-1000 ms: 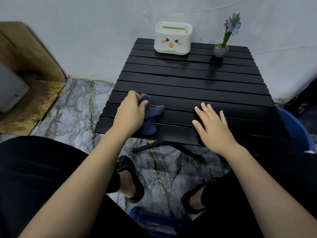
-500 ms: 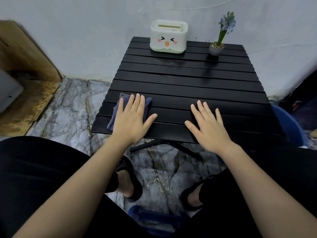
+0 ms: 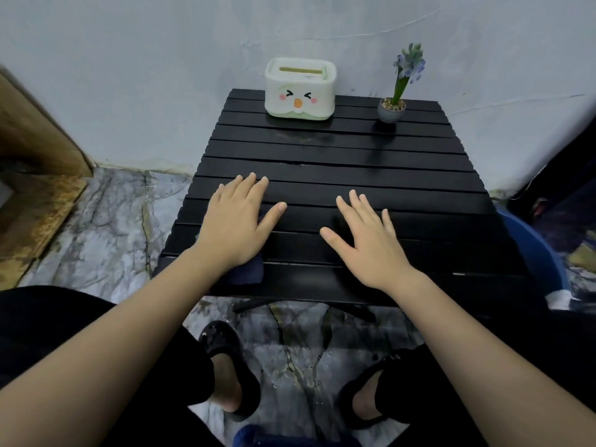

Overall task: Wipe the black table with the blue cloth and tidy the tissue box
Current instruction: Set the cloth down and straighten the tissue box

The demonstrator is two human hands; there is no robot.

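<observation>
- The left hand (image 3: 237,225) lies flat on the black slatted worktop (image 3: 354,175), fingers (image 3: 250,185) spread, and presses the blue cloth (image 3: 245,272) under the palm.
- Only the near edge of the cloth shows, by the wrist at the front left; the fingers reach beyond it.
- The right hand (image 3: 367,240) rests flat beside it on bare slats, fingers spread, holding nothing.
- The tissue box (image 3: 300,88) stands at the far edge, with a potted hyacinth (image 3: 395,98) to its right.
</observation>
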